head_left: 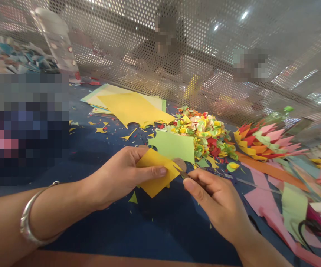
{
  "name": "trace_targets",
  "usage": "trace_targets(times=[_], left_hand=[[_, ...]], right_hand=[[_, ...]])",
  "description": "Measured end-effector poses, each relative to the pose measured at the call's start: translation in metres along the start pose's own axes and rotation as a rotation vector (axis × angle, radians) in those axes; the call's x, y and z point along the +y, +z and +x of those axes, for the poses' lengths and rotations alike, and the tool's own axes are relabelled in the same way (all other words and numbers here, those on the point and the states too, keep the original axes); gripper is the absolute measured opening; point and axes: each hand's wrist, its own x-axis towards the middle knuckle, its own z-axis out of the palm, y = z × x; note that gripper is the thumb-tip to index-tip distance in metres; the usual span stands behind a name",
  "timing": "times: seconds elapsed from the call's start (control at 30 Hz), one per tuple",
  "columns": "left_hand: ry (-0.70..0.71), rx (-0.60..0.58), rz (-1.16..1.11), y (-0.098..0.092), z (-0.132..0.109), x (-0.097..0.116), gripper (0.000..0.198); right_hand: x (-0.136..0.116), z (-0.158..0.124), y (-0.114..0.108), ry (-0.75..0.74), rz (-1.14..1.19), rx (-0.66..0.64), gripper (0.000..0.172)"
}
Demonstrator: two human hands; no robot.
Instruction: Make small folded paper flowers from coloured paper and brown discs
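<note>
Near the middle, my left hand (121,176) pinches a folded yellow paper (156,183), its thumb lying across the front. Facing it from the right, my right hand (214,198) is closed around small scissors (182,172), whose handles are hidden by the fingers. The blades reach the right corner of the yellow paper. Just behind the hands lies a light green sheet (175,145) with curved bites cut from its left edge. A brown round piece (179,163) shows partly behind the scissors.
A large yellow sheet (134,105) tops a paper stack at the back. Colourful cut pieces (205,129) are heaped behind the right hand. Folded paper points (263,141) and pink strips (260,193) lie right. A bottle (58,44) stands back left by a perforated metal screen (115,40).
</note>
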Motion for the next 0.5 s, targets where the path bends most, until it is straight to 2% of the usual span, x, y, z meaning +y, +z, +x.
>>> trace_targets(times=[0.5], left_hand=[[-0.048,0.015,0.078,0.0002,0.0001,0.0009,0.032]], right_hand=[[0.0010,0.0001,-0.0013,-0.012,-0.048,0.005,0.035]])
